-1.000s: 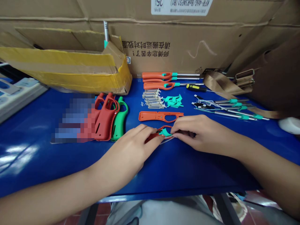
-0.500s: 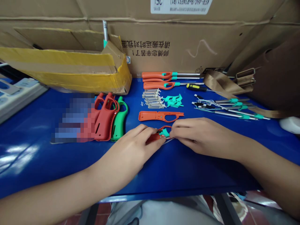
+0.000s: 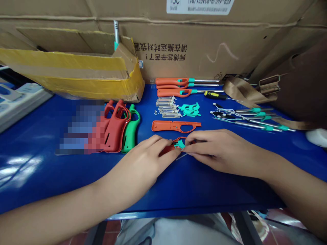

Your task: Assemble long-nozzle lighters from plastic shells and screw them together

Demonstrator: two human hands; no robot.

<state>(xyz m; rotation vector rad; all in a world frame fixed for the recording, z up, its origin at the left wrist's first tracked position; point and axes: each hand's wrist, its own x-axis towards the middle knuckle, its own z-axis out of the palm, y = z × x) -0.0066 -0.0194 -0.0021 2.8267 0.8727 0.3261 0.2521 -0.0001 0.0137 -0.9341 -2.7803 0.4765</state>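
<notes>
My left hand [image 3: 145, 163] lies on an orange lighter shell [image 3: 171, 147] on the blue table [image 3: 38, 143] and pins it down with closed fingers. My right hand [image 3: 217, 149] pinches a teal trigger piece [image 3: 180, 144] fitted in that shell. A thin metal rod [image 3: 182, 156] sticks out just below the shell. Most of the shell is hidden under my fingers. A second orange shell half [image 3: 175, 126] lies flat just behind both hands.
Red and green handle shells [image 3: 122, 127] lie to the left. Behind are small metal parts [image 3: 166, 107], loose teal triggers [image 3: 190, 109], finished orange lighters [image 3: 178, 86], a yellow-handled screwdriver [image 3: 214, 95] and metal rods with teal collars [image 3: 252, 119]. Cardboard boxes [image 3: 76, 73] stand along the back.
My right hand has crept slightly left over the shell, and the teal piece shows less. My left hand holds its place.
</notes>
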